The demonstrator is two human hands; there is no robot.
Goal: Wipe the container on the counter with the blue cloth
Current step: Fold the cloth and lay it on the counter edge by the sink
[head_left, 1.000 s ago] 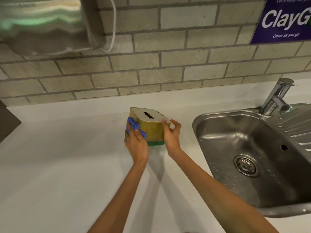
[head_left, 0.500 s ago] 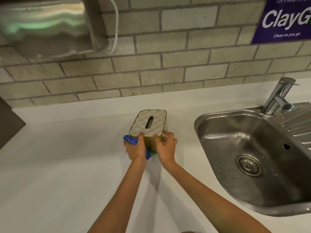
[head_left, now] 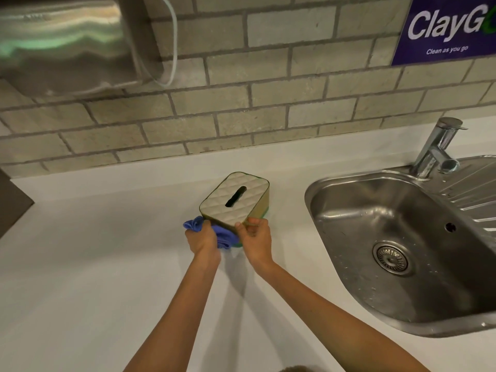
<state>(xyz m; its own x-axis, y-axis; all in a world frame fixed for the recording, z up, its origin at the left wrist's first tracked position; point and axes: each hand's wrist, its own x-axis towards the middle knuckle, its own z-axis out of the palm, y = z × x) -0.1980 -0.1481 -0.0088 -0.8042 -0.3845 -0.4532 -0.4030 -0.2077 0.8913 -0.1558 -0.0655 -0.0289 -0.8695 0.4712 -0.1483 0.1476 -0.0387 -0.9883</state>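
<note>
The container (head_left: 236, 200) is a small box with a quilted cream lid, a dark slot in the lid, olive sides and a green base. It stands on the white counter (head_left: 94, 264) left of the sink. My left hand (head_left: 201, 238) is bunched around the blue cloth (head_left: 222, 236) and presses it against the box's near side. My right hand (head_left: 256, 241) grips the box's near right corner, thumb on the lid edge. The near side of the box is hidden behind both hands.
A steel sink (head_left: 402, 245) with a drain and a tap (head_left: 437, 149) lies to the right. A steel dispenser (head_left: 67, 41) hangs on the brick wall at upper left. A purple sign (head_left: 445, 28) is at upper right. A dark object (head_left: 12, 202) sits at the left edge.
The box has been turned and set level, its lid now facing up. My left hand with the cloth has moved from the box's left side to its near side.
</note>
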